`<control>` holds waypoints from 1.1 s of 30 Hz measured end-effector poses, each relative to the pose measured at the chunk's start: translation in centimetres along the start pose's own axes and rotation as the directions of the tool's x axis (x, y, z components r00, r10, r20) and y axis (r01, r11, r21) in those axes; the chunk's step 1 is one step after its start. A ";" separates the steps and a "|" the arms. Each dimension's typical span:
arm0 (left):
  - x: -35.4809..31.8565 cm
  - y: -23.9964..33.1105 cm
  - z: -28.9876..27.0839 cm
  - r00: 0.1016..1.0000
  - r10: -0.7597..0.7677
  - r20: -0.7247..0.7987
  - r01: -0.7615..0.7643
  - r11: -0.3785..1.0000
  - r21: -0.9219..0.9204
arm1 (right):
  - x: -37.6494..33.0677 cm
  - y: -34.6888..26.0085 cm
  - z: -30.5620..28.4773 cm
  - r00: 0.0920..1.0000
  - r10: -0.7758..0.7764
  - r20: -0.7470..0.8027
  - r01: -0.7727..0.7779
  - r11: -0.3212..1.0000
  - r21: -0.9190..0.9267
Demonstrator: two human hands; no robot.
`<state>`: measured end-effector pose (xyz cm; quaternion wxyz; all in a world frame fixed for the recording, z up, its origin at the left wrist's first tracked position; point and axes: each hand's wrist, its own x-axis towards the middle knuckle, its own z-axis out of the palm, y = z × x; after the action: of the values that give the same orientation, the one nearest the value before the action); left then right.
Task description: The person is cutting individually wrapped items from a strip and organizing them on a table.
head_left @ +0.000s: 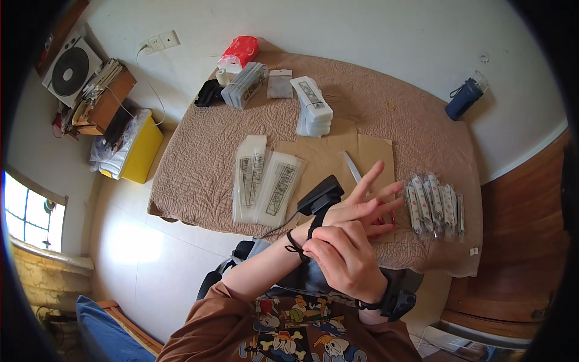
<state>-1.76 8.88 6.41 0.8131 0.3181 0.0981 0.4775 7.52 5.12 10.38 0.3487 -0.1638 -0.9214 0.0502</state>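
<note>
On a table (187,151), a cardboard sheet (322,163) is being overlapped at left by sleeves (281,188), while scissors (351,166) upon it are being partly hidden behind the left hand (353,209). The right hand (347,256) is being held nearer, at the left wrist (303,232). Packets (433,205) are being kept to the sheet's right. By its far edge, a stack (313,111) is being flanked at left by a pouch (280,85), then a bundle (244,85). A storage bin (140,151) is being kept on the floor (129,241), left of the table.

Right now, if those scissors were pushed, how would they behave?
The scissors look metal-bladed, so probably stiff. Lying flat on the cardboard, they'd likely slide rather than roll. The left hand hides part of them, so weight is hard to judge.
</note>
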 end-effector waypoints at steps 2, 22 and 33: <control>0.2 0.2 0.8 0.991 0.125 0.048 -0.120 0.989 -0.091 | 0.1 0.0 -0.1 1.000 -0.010 0.014 0.010 1.000 -0.014; 2.2 -1.9 -3.5 0.921 -0.014 0.389 -0.299 -0.665 0.684 | -0.6 3.3 4.8 0.973 0.230 -0.031 -0.219 0.954 0.205; 1.0 -2.0 -3.5 0.868 0.147 0.474 -0.367 -0.454 0.812 | -1.3 3.2 2.3 0.960 0.258 -0.111 -0.222 0.938 0.266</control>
<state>-1.42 10.53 2.56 0.0503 0.8846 0.3067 0.3477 7.74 7.80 7.18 0.4235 -0.2330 -0.8531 0.1965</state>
